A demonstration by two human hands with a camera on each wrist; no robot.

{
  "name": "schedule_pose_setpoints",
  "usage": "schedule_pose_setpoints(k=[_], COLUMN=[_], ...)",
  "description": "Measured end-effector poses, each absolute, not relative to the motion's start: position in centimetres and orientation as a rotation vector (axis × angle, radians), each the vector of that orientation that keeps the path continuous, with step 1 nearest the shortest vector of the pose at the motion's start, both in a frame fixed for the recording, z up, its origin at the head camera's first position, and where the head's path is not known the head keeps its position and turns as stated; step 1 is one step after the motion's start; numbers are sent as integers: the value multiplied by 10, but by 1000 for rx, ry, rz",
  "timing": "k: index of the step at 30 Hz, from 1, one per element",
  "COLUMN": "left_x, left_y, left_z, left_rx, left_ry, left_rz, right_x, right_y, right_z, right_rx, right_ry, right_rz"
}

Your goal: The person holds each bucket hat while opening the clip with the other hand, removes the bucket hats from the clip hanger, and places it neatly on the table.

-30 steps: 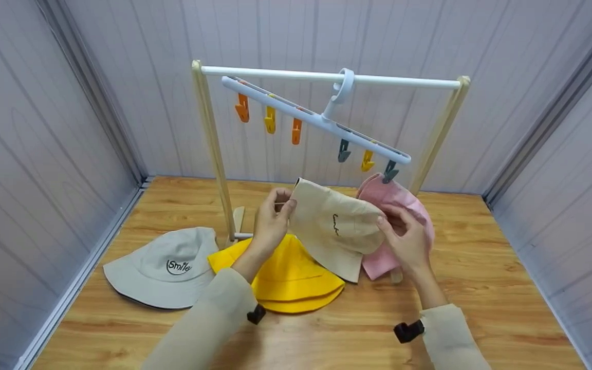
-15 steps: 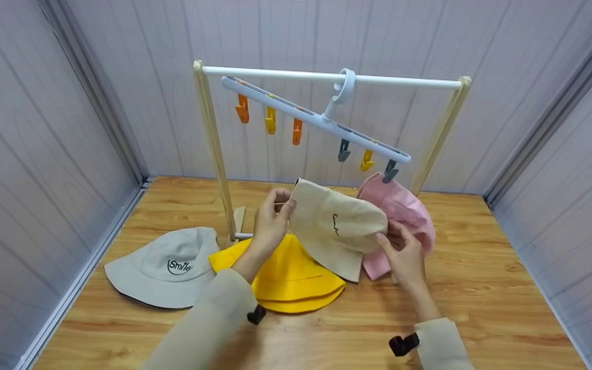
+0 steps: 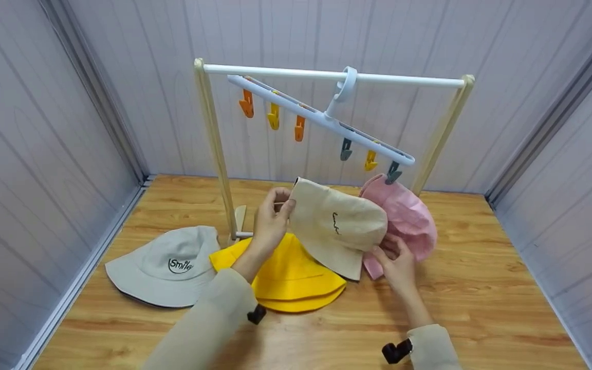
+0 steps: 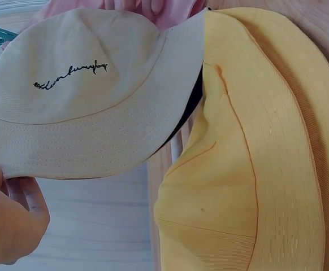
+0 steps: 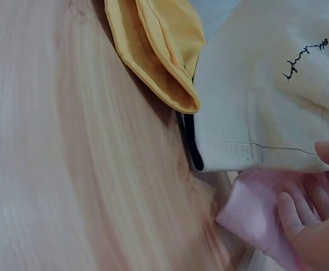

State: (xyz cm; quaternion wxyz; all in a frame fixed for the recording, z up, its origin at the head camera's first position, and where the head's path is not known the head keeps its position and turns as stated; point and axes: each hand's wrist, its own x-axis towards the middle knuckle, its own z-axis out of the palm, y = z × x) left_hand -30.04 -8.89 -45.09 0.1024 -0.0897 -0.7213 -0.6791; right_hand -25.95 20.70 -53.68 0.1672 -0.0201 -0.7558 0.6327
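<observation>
Our right hand (image 3: 399, 262) has slid lower along the cream fabric bucket hat (image 3: 347, 241); we can't tell whether it pinches there. Our left hand (image 3: 271, 218) pinches the opposite edge, keeping the hat between both, beside the pink fabric hat (image 3: 410, 213) behind our right.

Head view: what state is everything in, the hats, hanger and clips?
Cream hat: held up, brim pinched by the left hand.
Pink hat: clipped at its top edge.
Yellow hat: lying on the table, unclipped.
Grey hat: lying on the table, unclipped.
Hanger: hooked over the rail, tilted down toward the pink hat.
End grey clip: closed on the pink hat.
Other five clips: holding nothing.
</observation>
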Motion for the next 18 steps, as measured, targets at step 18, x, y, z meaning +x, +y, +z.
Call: schedule_pose_setpoints(k=[18], left_x=[-299], left_y=[-88], left_z=[-451], left_rx=[-218], left_ry=[-2113], left_rz=[-2042], right_x=[-261], right_y=[199], right_z=[-544], right_rx=[-200], right_ry=[-2110], right_rz=[1924])
